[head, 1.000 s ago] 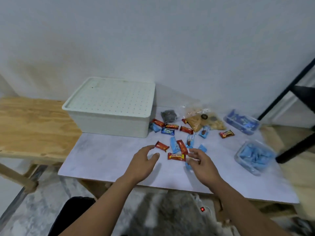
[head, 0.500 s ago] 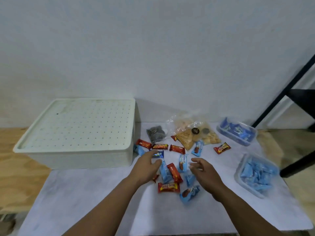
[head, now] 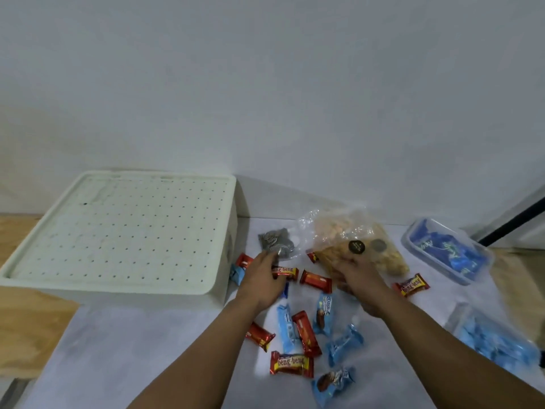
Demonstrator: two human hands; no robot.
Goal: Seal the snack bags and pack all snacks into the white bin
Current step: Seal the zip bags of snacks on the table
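Observation:
The white bin stands at the left with its perforated lid on. Right of it lie a small clear bag of dark cookies and a larger clear bag of orange-yellow snacks. My left hand reaches forward, its fingertips touching the cookie bag's near edge. My right hand grips the near edge of the larger snack bag. Several loose red bars and blue packets are scattered on the white tabletop under and between my arms.
Two clear plastic tubs of blue-wrapped snacks sit at the right, one at the back and one nearer. A wooden bench adjoins the table at the left. A black metal bar slants at the far right.
Both hands moved forward from the loose bars to the two bags at the back. The camera came closer to the table.

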